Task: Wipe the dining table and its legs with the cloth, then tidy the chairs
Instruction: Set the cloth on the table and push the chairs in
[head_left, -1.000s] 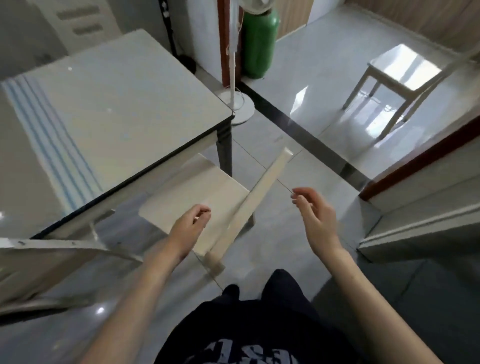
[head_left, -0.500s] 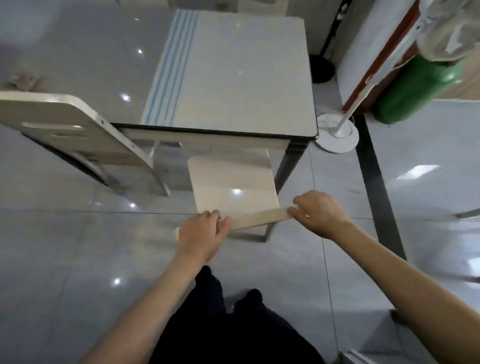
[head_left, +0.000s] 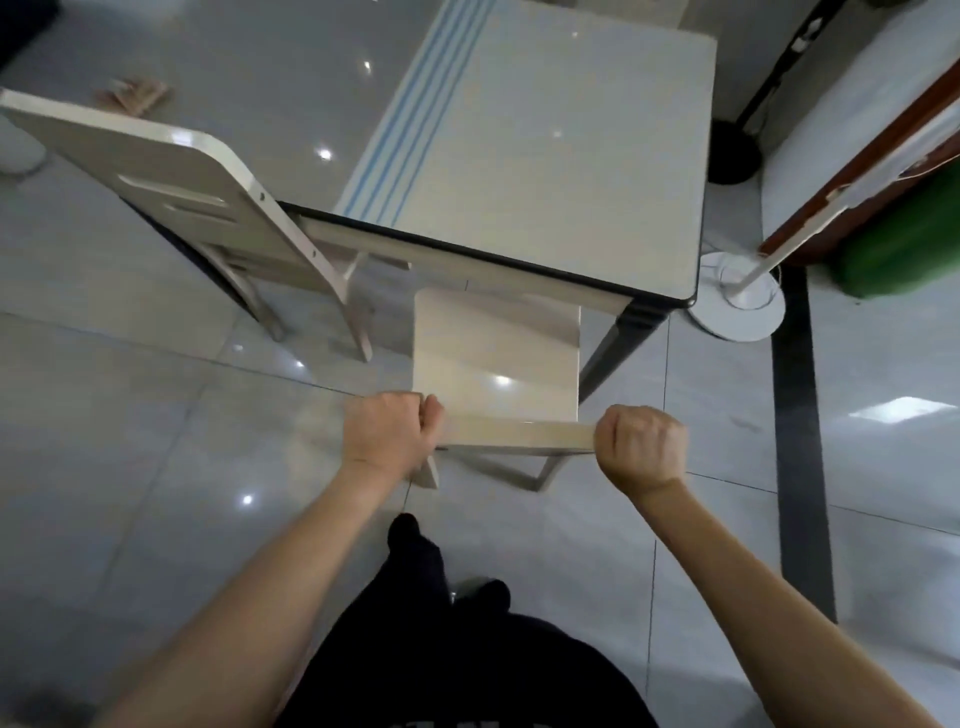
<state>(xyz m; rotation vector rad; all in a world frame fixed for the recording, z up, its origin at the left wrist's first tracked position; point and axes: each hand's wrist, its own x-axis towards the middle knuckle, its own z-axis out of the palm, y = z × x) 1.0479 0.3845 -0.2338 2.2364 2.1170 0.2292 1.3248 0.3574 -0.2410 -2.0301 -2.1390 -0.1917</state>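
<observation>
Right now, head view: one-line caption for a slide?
Left hand and right hand grip the top rail of a pale chair, seat partly under the dining table; second chair alongside.

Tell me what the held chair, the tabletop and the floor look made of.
The chair: probably laminated board or painted wood, cream, semi-gloss; soft highlight on the seat. The tabletop: likely glass or lacquer, glossy, with sharp light reflections and a dark edge. The floor: glazed grey tile; grout lines, mirror-like glints.

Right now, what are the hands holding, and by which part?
The chair, by its backrest's top rail: left hand grips the left end, right hand the right end.
</observation>
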